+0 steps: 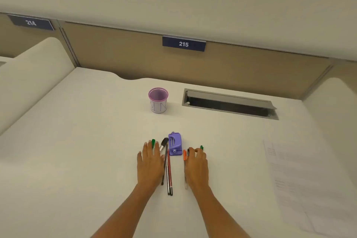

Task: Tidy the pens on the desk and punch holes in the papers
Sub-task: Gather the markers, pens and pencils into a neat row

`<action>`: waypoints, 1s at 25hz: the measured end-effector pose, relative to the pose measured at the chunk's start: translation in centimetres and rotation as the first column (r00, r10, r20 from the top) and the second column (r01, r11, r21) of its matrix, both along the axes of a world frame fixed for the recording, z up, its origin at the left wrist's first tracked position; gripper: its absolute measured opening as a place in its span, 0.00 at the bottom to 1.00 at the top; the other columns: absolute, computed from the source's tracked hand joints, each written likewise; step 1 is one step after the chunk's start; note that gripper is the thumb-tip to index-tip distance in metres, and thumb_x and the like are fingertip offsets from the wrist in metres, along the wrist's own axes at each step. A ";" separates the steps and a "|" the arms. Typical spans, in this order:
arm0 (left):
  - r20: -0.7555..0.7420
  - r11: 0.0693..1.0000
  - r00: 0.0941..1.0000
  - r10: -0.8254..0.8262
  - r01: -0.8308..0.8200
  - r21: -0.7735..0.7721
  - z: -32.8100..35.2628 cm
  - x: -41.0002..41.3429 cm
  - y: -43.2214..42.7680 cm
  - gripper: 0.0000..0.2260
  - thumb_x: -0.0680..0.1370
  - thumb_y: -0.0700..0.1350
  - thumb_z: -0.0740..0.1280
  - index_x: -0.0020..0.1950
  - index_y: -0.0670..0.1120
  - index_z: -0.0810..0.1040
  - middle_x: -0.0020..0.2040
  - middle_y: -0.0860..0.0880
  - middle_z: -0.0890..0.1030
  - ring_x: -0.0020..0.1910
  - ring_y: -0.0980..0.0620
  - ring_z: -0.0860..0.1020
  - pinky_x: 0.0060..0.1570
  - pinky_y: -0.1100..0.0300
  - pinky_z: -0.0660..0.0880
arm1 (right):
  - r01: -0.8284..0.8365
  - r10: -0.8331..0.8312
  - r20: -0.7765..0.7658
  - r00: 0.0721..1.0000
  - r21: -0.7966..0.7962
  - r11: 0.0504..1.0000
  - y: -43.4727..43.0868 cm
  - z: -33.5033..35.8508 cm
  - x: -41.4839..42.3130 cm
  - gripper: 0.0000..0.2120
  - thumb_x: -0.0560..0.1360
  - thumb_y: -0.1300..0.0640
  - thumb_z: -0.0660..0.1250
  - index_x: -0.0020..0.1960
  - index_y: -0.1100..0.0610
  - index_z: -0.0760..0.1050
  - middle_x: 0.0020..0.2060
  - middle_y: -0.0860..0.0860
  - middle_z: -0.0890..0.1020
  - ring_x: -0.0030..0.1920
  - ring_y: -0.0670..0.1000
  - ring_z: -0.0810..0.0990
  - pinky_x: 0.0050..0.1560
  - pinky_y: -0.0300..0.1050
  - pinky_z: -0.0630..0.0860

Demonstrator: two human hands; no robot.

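Several pens lie on the desk near its front middle. My left hand [150, 164] lies flat, fingers spread, over a green-capped pen [153, 142], beside a black marker [163, 144] and thin red and black pens [169, 174]. My right hand [197, 166] curls over more pens, an orange-capped pen [184, 155] and a green-tipped pen [201, 147] among them; whether it grips them I cannot tell. A purple hole punch [175, 144] stands between the hands. An empty purple pen cup [158, 100] sits farther back. White papers [301, 179] lie at the right.
An open grey cable tray [229, 103] is set into the desk behind the punch, to the right of the cup. A tan partition with a label 215 [184, 44] closes the back. Curved white side dividers [32, 75] bound the desk on both sides.
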State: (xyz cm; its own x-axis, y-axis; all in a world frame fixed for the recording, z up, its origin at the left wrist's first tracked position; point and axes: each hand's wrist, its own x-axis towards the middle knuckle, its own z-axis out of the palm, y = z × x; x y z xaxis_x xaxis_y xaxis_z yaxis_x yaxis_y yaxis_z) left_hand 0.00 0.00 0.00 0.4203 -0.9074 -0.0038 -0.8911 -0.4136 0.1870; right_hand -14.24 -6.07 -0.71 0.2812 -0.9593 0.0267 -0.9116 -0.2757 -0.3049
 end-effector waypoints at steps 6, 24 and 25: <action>0.035 0.989 0.990 0.140 -0.142 0.053 0.9 1.4 -1.4 0.22 0.81 0.56 0.55 0.71 0.45 0.64 0.60 0.46 0.74 0.57 0.47 0.73 0.51 0.55 0.70 | 0.060 -0.058 -0.021 0.998 0.099 0.993 -0.4 0.0 0.7 0.17 0.79 0.56 0.62 0.66 0.54 0.65 0.56 0.55 0.76 0.53 0.52 0.76 0.51 0.43 0.77; -0.838 0.911 0.435 0.329 -0.380 0.160 3.5 5.0 0.2 0.11 0.78 0.46 0.66 0.53 0.39 0.79 0.41 0.45 0.80 0.40 0.47 0.77 0.40 0.58 0.74 | -0.032 -0.327 0.547 0.770 0.545 0.838 0.7 5.0 9.7 0.12 0.79 0.60 0.61 0.60 0.61 0.77 0.50 0.57 0.83 0.44 0.51 0.79 0.47 0.44 0.78; -0.891 0.919 0.364 0.270 -0.374 0.125 3.9 5.0 0.8 0.11 0.79 0.46 0.66 0.54 0.40 0.80 0.40 0.46 0.81 0.40 0.48 0.78 0.38 0.61 0.73 | -0.074 -0.351 0.567 0.745 0.593 0.802 0.8 4.8 10.2 0.12 0.79 0.59 0.60 0.59 0.60 0.78 0.52 0.57 0.83 0.47 0.53 0.81 0.51 0.46 0.79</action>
State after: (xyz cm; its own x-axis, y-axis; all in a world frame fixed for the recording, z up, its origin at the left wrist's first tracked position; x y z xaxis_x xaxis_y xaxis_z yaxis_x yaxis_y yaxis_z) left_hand 4.98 0.79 3.94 0.4892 -0.7214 -0.4901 -0.0105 -0.5668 0.8238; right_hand -4.06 -5.24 4.08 0.2626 -0.8808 -0.3941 -0.4565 0.2464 -0.8549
